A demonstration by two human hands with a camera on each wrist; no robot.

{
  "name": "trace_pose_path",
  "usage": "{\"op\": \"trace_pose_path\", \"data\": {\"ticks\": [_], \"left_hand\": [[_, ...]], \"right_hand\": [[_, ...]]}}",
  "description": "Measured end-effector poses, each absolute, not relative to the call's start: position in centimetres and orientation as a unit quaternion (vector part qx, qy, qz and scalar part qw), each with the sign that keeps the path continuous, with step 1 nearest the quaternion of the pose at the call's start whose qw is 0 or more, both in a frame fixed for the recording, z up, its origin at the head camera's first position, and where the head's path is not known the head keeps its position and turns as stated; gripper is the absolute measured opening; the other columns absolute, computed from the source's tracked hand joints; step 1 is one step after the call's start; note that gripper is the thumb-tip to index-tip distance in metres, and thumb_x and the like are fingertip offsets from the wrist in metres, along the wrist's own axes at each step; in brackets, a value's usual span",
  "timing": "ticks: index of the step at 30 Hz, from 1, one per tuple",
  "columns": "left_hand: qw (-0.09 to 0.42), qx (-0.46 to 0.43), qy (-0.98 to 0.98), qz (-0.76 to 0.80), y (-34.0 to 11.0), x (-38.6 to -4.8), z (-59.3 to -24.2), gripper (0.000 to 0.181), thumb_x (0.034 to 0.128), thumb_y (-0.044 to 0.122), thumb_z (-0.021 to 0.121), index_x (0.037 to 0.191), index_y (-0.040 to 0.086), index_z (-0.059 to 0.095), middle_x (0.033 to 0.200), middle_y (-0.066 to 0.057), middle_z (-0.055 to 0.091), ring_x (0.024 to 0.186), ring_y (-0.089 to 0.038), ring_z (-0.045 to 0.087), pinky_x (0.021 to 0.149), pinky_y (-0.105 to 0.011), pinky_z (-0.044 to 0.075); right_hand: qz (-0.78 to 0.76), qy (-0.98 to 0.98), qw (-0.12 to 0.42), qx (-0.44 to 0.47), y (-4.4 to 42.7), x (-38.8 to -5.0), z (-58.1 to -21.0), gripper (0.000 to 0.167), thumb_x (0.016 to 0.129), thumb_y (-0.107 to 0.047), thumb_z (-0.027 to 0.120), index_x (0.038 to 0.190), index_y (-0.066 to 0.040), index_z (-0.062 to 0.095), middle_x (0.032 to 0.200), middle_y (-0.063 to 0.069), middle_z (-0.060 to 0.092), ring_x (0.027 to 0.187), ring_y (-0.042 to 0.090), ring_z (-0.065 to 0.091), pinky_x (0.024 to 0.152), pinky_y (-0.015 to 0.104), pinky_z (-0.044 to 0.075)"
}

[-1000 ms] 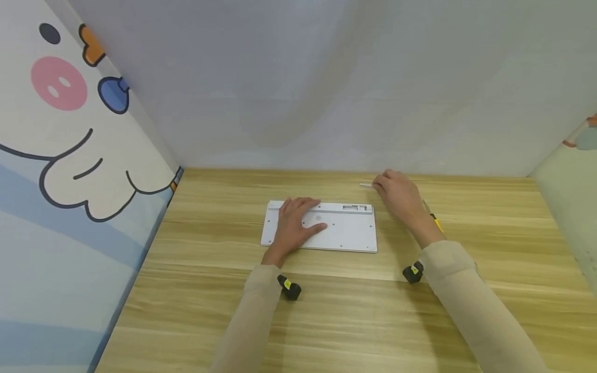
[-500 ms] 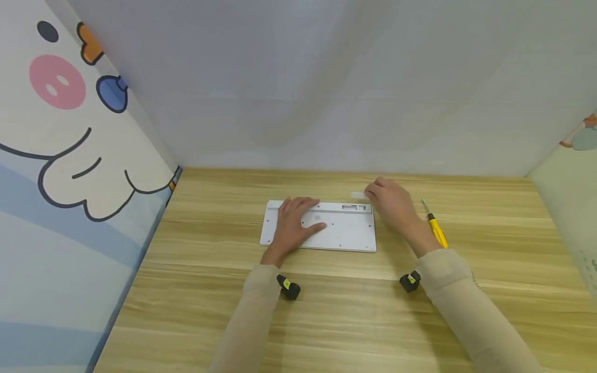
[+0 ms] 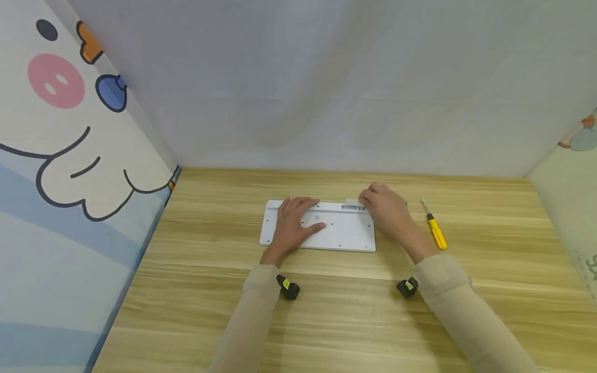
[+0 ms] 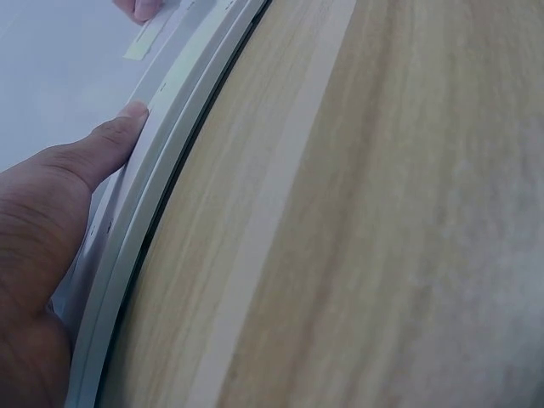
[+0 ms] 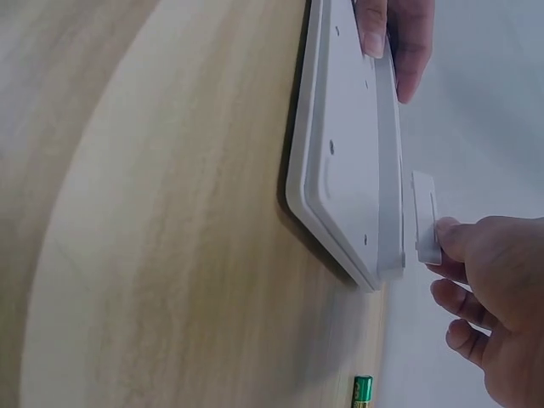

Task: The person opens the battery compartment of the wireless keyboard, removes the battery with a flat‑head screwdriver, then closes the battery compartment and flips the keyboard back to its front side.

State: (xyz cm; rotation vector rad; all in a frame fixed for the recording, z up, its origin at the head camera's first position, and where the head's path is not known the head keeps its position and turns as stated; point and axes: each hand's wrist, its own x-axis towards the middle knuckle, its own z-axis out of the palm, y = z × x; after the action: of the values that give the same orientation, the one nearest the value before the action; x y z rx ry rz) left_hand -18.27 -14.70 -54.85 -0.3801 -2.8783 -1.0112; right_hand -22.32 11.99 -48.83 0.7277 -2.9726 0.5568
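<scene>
A white keyboard (image 3: pixel 336 233) lies face down on the wooden table, with small screw holes in its back. My left hand (image 3: pixel 294 223) rests spread over its left part. In the left wrist view the thumb (image 4: pixel 110 144) lies along the keyboard's back. My right hand (image 3: pixel 384 207) pinches a small white battery cover (image 5: pixel 427 217) between thumb and fingers. The cover is held just above the raised bar at the keyboard's far edge, near its right end. Under it the battery slot (image 3: pixel 351 207) is partly hidden; its contents are too small to tell.
A yellow-handled screwdriver (image 3: pixel 437 233) lies on the table (image 3: pixel 186 290) to the right of the keyboard. In the right wrist view a green battery (image 5: pixel 362 391) lies beyond the keyboard's corner. A pale wall (image 3: pixel 326 103) stands behind the table.
My right hand has brought the battery cover left and toward me, from behind the keyboard to over its slot. The screwdriver has come fully into view. My left hand stays in place.
</scene>
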Motion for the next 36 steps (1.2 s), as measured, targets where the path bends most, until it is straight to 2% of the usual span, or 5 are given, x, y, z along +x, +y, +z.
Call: {"op": "trace_pose_path", "data": {"ticks": [23,36], "left_hand": [[0.031,-0.12,-0.937,-0.327,-14.63,-18.25,-54.99,0.065,0.0887,0.051,0.075,0.145,0.026,0.055,0.149,0.0,0.056,0.145,-0.022,0.046,0.134,-0.047,0.009],[0.036,-0.124,-0.939,-0.319,-14.68,-18.3,-55.16,0.066,0.089,0.052,0.074,0.146,0.026,0.055,0.149,0.0,0.056,0.144,-0.021,0.046,0.133,-0.048,0.011]], "right_hand": [[0.168,-0.955,0.021,0.245,11.31,-21.48,-49.43,0.024,0.106,-0.022,0.056,0.109,-0.007,0.074,0.104,0.008,0.07,0.09,0.024,0.062,0.076,0.037,0.055],[0.15,-0.952,0.048,0.264,11.19,-21.69,-49.7,0.022,0.104,-0.019,0.059,0.109,-0.006,0.075,0.102,0.01,0.07,0.09,0.028,0.064,0.076,0.04,0.058]]}}
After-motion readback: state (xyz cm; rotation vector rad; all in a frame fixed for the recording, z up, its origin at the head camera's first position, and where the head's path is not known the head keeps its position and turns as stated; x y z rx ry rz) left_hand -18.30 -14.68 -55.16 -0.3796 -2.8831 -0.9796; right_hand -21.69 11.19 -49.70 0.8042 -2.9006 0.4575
